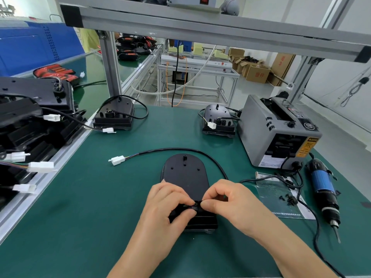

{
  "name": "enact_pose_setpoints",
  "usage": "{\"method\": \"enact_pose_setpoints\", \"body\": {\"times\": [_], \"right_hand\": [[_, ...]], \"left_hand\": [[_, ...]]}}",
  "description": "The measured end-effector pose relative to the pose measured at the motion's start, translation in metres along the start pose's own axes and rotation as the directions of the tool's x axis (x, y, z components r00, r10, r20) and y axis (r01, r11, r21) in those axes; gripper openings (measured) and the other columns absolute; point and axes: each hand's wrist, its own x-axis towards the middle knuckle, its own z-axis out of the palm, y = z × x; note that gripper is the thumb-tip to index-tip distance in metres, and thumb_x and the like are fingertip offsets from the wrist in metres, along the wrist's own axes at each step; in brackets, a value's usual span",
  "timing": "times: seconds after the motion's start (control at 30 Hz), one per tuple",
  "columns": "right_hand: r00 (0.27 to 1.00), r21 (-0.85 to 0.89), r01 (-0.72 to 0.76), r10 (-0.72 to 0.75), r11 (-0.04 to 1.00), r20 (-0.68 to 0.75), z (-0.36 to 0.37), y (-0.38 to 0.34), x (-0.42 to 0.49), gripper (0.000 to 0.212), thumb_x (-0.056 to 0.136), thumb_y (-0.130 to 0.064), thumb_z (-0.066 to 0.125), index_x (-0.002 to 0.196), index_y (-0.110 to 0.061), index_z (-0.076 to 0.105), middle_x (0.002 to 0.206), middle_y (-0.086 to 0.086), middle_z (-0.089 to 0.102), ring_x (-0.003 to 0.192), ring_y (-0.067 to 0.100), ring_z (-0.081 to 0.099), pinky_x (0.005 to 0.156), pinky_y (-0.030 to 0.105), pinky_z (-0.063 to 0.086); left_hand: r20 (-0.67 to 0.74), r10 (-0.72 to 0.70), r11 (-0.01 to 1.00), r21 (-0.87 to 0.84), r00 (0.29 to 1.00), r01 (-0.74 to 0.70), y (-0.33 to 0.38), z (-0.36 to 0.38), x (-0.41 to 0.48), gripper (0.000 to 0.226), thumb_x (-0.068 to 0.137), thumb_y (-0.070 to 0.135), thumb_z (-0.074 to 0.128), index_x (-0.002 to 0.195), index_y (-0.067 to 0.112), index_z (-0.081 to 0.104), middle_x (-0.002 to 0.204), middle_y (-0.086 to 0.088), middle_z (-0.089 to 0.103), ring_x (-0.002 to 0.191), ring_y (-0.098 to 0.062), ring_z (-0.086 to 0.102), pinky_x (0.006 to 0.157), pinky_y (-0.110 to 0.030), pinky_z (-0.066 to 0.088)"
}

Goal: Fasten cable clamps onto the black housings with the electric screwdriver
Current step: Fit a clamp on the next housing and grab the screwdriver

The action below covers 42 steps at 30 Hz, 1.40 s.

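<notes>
Head view: I record left hand [166,205] and right hand [226,201] close together, both pinching a cable clamp [196,203] at the near end of the black housing [185,173] on the green bench [80,197], electric screwdriver [325,189] lying to the right.

Around my bench, apart from the job

A green mat [80,217] covers my bench. A grey automatic tape dispenser [259,133] stands on it at the right of the frame, with a printed sheet in a clear sleeve [275,197] lying flat below it. An aluminium frame beam [200,27] crosses the top. Blue crates [30,47] fill the upper left. Past my bench, in the upper middle, a white rack [196,65] carries yellowish foam blocks [197,49], and brown cardboard boxes [257,74] sit on the floor to its right.
</notes>
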Motion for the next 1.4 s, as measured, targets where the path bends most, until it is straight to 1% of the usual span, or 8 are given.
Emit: {"method": "enact_pose_setpoints", "body": {"times": [0.17,0.3,0.53,0.6,0.73,1.0,1.3,1.4], "right_hand": [[0.979,0.085,-0.103,0.086,0.991,0.188,-0.009,-0.001,0.012,0.011,0.082,-0.022,0.072,0.072,-0.024,0.069,0.063,-0.017,0.061,0.059,-0.004,0.051,0.060,0.007,0.039],[0.937,-0.003,-0.119,0.113,0.993,0.332,-0.016,-0.006,0.028,0.013,0.082,-0.022,0.071,0.070,-0.026,0.068,0.062,-0.019,0.062,0.058,-0.008,0.052,0.058,0.006,0.038],[0.817,-0.251,-0.103,0.226,0.962,0.530,-0.027,-0.021,0.056,0.012,0.080,-0.035,0.072,0.070,-0.032,0.067,0.068,-0.019,0.062,0.076,0.007,0.056,0.074,0.031,0.045],[0.791,-0.324,-0.084,0.261,0.942,0.553,-0.029,-0.026,0.062,0.014,0.081,-0.038,0.071,0.069,-0.032,0.066,0.064,-0.023,0.061,0.068,0.000,0.055,0.069,0.019,0.044],[0.760,-0.433,-0.038,0.308,0.901,0.573,-0.029,-0.034,0.072,0.012,0.079,-0.041,0.071,0.072,-0.033,0.067,0.081,-0.014,0.064,0.077,0.009,0.056,0.078,0.026,0.047],[0.682,-0.434,-0.061,0.355,0.899,0.639,-0.025,-0.044,0.086,0.008,0.084,-0.026,0.072,0.079,-0.025,0.065,0.085,-0.008,0.060,0.084,0.008,0.052,0.071,0.018,0.049],[0.720,-0.297,-0.012,0.215,0.955,0.659,-0.024,-0.035,0.078,0.009,0.085,-0.017,0.069,0.080,-0.024,0.065,0.073,-0.014,0.063,0.063,-0.009,0.058,0.062,0.011,0.048],[0.710,-0.286,-0.027,0.220,0.958,0.669,-0.024,-0.034,0.077,0.008,0.086,-0.017,0.068,0.081,-0.023,0.065,0.078,-0.010,0.062,0.070,-0.004,0.057,0.066,0.014,0.049]], "left_hand": [[0.021,-0.008,1.000,-0.030,1.000,0.009,-0.004,-0.001,0.000,0.013,0.081,0.039,0.059,0.087,0.029,0.065,0.096,0.019,0.060,0.105,-0.009,0.053,0.111,-0.025,0.026],[0.012,-0.012,0.998,-0.054,1.000,0.013,-0.006,0.000,-0.001,0.010,0.081,0.034,0.064,0.085,0.025,0.067,0.095,0.018,0.061,0.101,-0.006,0.055,0.112,-0.025,0.025],[-0.013,-0.014,0.998,-0.069,1.000,0.013,-0.007,0.003,-0.002,0.013,0.081,0.032,0.064,0.085,0.020,0.069,0.092,0.016,0.063,0.100,-0.007,0.057,0.114,-0.025,0.024],[-0.015,-0.006,0.997,-0.072,1.000,0.005,-0.007,0.003,-0.001,0.018,0.082,0.035,0.061,0.085,0.019,0.069,0.092,0.016,0.063,0.099,-0.006,0.057,0.114,-0.026,0.024],[-0.013,-0.004,0.997,-0.077,1.000,0.003,-0.007,0.004,-0.001,0.018,0.082,0.035,0.060,0.085,0.019,0.069,0.093,0.017,0.063,0.100,-0.006,0.057,0.114,-0.024,0.024],[-0.012,-0.017,0.996,-0.093,1.000,0.016,-0.008,0.004,-0.001,0.007,0.082,0.037,0.059,0.088,0.033,0.061,0.096,0.019,0.061,0.101,-0.006,0.057,0.113,-0.019,0.021],[-0.014,-0.007,0.997,-0.083,1.000,0.006,-0.010,0.005,-0.001,0.008,0.082,0.037,0.059,0.090,0.035,0.059,0.098,0.020,0.060,0.102,-0.005,0.055,0.113,-0.021,0.023],[-0.019,-0.011,0.996,-0.086,1.000,0.009,-0.009,0.005,-0.001,0.010,0.082,0.038,0.059,0.091,0.035,0.059,0.098,0.020,0.060,0.103,-0.005,0.054,0.113,-0.021,0.023]]}}
